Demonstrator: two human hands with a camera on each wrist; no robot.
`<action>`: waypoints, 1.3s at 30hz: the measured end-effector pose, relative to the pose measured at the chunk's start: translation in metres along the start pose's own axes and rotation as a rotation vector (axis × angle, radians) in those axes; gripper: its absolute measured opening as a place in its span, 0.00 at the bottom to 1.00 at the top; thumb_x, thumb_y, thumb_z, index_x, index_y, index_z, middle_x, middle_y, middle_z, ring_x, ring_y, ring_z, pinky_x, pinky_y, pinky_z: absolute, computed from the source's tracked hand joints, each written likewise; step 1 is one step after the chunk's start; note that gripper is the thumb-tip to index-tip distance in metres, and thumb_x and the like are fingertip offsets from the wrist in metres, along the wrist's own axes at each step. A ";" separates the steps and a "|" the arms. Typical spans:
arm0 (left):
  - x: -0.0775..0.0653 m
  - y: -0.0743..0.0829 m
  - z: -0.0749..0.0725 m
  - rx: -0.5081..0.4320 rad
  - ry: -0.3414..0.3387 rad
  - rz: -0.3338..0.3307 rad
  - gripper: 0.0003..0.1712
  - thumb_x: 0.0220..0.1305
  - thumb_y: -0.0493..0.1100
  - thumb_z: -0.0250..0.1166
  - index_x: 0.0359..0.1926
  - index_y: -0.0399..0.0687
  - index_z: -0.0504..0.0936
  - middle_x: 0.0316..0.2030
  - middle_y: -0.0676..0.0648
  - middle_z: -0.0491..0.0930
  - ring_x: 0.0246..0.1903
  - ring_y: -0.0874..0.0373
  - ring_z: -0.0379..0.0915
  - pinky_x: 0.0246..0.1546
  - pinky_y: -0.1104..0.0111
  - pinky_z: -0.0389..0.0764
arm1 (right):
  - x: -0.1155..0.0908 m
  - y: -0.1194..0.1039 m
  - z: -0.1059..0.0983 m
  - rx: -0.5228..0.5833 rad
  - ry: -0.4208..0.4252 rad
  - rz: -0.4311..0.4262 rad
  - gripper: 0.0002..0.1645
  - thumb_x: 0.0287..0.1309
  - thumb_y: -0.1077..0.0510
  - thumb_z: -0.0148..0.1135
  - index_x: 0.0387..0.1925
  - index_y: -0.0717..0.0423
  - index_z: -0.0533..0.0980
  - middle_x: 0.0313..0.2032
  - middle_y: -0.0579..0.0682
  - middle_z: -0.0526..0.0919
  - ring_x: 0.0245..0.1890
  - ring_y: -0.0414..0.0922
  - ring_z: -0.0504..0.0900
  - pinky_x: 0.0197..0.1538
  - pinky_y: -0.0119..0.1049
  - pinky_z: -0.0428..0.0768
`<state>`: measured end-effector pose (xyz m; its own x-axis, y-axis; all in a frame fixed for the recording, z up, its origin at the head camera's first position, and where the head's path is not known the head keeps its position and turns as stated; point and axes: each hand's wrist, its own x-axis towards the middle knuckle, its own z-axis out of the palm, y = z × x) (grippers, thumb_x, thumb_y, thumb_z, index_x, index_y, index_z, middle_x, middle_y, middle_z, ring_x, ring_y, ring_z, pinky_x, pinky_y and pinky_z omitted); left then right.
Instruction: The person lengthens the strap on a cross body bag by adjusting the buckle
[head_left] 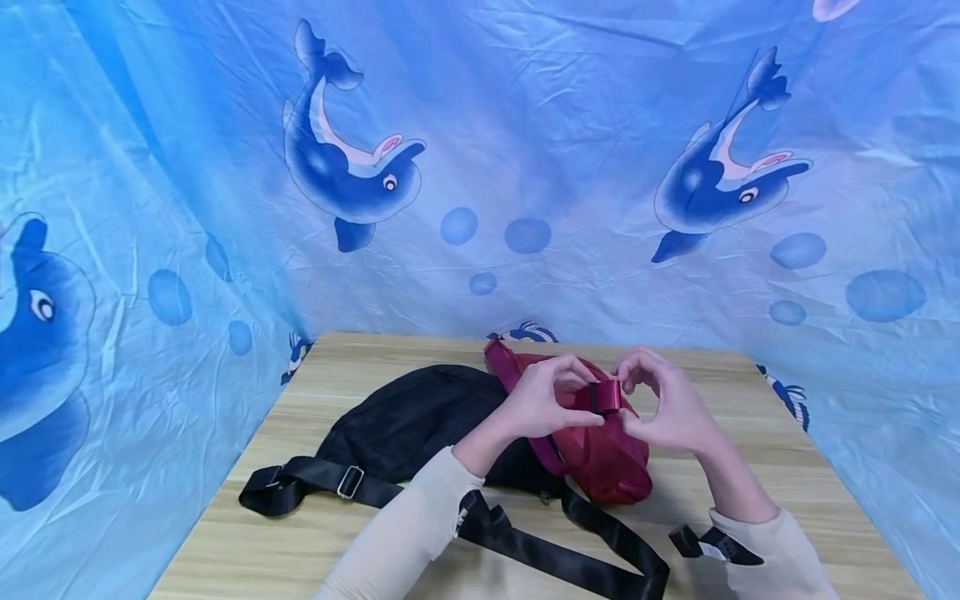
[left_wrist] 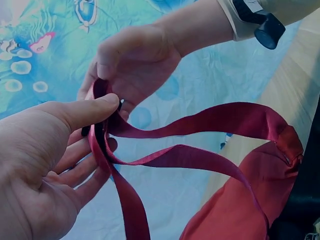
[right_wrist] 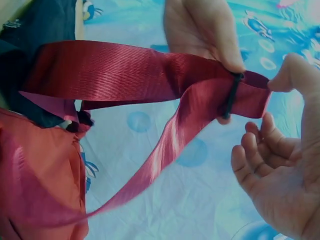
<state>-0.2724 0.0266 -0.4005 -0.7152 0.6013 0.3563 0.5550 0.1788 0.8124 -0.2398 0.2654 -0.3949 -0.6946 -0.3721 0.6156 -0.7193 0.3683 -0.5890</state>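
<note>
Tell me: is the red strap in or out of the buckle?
In: the red strap passes through the dark buckle, looping beyond it.

Red strap (right_wrist: 125, 72) loops through what seems a buckle (right_wrist: 232, 97).

The red strap (right_wrist: 100, 72) you are working with is woven webbing, finely ribbed across its width, with a satin sheen that brightens along the folds. The dark slider (right_wrist: 233, 96) on it looks like smooth, rather matt plastic. Your red bag (head_left: 600, 467) is soft, creased cloth with a mild shine, while the black bag (head_left: 420, 417) is duller, wrinkled fabric. Its black strap (head_left: 555, 561) is smooth webbing with a faint gloss, carrying 1 shiny, metal-looking adjuster (head_left: 350, 482). Your 2 sleeves (head_left: 416, 517) are matt, pale cloth. Under your work, the tabletop (head_left: 787, 483) shows a smooth wood grain; around it, the printed backdrop (head_left: 540, 100) is thin, slick, crinkled sheeting.
</note>
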 end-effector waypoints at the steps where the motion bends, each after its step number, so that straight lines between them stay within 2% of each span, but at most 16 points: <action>1: 0.000 0.000 0.000 -0.011 0.002 -0.004 0.26 0.57 0.43 0.83 0.54 0.50 0.82 0.53 0.49 0.91 0.57 0.61 0.87 0.57 0.66 0.87 | -0.001 0.001 0.000 0.019 0.009 -0.010 0.27 0.39 0.79 0.70 0.42 0.55 0.77 0.42 0.50 0.82 0.38 0.44 0.79 0.45 0.26 0.81; 6: 0.001 0.000 0.002 -0.019 0.013 -0.001 0.26 0.58 0.43 0.83 0.54 0.48 0.82 0.55 0.46 0.90 0.56 0.60 0.87 0.53 0.71 0.88 | -0.002 0.000 0.003 0.047 0.038 -0.029 0.30 0.46 0.78 0.78 0.52 0.61 0.81 0.47 0.56 0.88 0.46 0.39 0.86 0.56 0.24 0.83; 9: 0.002 0.001 0.002 -0.037 0.025 -0.001 0.26 0.58 0.42 0.83 0.55 0.48 0.82 0.55 0.46 0.90 0.56 0.61 0.87 0.51 0.75 0.86 | -0.002 -0.001 0.005 0.071 0.092 -0.052 0.30 0.45 0.79 0.79 0.52 0.62 0.84 0.47 0.54 0.90 0.48 0.36 0.88 0.58 0.24 0.84; 13: 0.003 -0.002 0.003 -0.118 0.025 0.001 0.25 0.58 0.39 0.82 0.54 0.46 0.82 0.53 0.44 0.91 0.54 0.60 0.88 0.55 0.73 0.86 | 0.000 0.000 0.009 0.247 0.220 -0.149 0.27 0.42 0.88 0.71 0.48 0.77 0.81 0.46 0.53 0.91 0.48 0.39 0.90 0.57 0.27 0.86; 15: 0.003 -0.003 0.003 -0.148 0.023 0.008 0.25 0.58 0.37 0.82 0.54 0.45 0.82 0.53 0.42 0.91 0.54 0.59 0.88 0.56 0.72 0.87 | 0.000 0.003 0.012 0.338 0.240 -0.174 0.27 0.44 0.90 0.67 0.50 0.84 0.77 0.48 0.54 0.90 0.50 0.41 0.90 0.57 0.28 0.86; 17: 0.003 -0.004 0.004 -0.163 0.022 0.017 0.25 0.59 0.36 0.81 0.55 0.44 0.81 0.54 0.41 0.90 0.54 0.57 0.88 0.56 0.71 0.87 | -0.001 0.005 0.016 0.375 0.224 -0.157 0.28 0.46 0.90 0.66 0.53 0.85 0.75 0.50 0.55 0.89 0.49 0.42 0.89 0.52 0.28 0.88; 20: 0.003 -0.005 0.005 -0.167 0.015 0.014 0.25 0.59 0.35 0.81 0.55 0.43 0.81 0.56 0.41 0.89 0.55 0.56 0.88 0.57 0.71 0.87 | -0.004 0.007 0.019 0.304 0.180 -0.074 0.31 0.47 0.87 0.69 0.56 0.77 0.77 0.50 0.51 0.90 0.47 0.39 0.89 0.46 0.27 0.88; 22: 0.004 -0.007 0.006 -0.161 0.012 0.001 0.25 0.59 0.37 0.81 0.55 0.43 0.81 0.57 0.42 0.89 0.56 0.58 0.87 0.57 0.72 0.86 | -0.005 0.007 0.019 0.263 0.182 -0.037 0.31 0.47 0.86 0.71 0.56 0.74 0.79 0.48 0.48 0.91 0.45 0.38 0.90 0.43 0.26 0.88; 28: 0.005 -0.011 0.007 -0.169 0.019 -0.032 0.24 0.59 0.37 0.81 0.54 0.43 0.81 0.56 0.41 0.89 0.54 0.60 0.88 0.58 0.72 0.86 | -0.002 0.006 0.017 0.397 0.280 -0.060 0.26 0.50 0.87 0.68 0.53 0.86 0.74 0.47 0.50 0.92 0.50 0.39 0.91 0.55 0.27 0.87; 30: 0.005 -0.011 0.006 -0.178 0.017 -0.030 0.24 0.59 0.36 0.81 0.54 0.43 0.81 0.56 0.41 0.89 0.54 0.59 0.88 0.58 0.71 0.86 | -0.003 0.006 0.017 0.398 0.267 -0.050 0.29 0.49 0.87 0.69 0.55 0.85 0.73 0.49 0.49 0.91 0.50 0.39 0.90 0.54 0.27 0.87; 34: 0.005 -0.012 0.005 -0.201 0.008 -0.032 0.24 0.59 0.35 0.81 0.55 0.43 0.81 0.57 0.41 0.89 0.55 0.59 0.87 0.58 0.71 0.86 | -0.003 0.005 0.018 0.316 0.216 0.007 0.30 0.50 0.84 0.71 0.57 0.79 0.76 0.50 0.43 0.90 0.48 0.35 0.89 0.49 0.25 0.87; 39: 0.006 -0.013 0.006 -0.237 0.002 -0.057 0.25 0.60 0.35 0.80 0.55 0.42 0.81 0.57 0.40 0.89 0.54 0.62 0.87 0.58 0.71 0.86 | 0.003 0.002 0.018 0.368 0.271 0.021 0.24 0.54 0.83 0.69 0.54 0.82 0.76 0.48 0.44 0.91 0.48 0.36 0.90 0.52 0.26 0.88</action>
<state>-0.2813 0.0324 -0.4118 -0.7431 0.5942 0.3078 0.3993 0.0247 0.9165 -0.2431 0.2496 -0.4041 -0.7172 -0.1134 0.6876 -0.6941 0.0282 -0.7193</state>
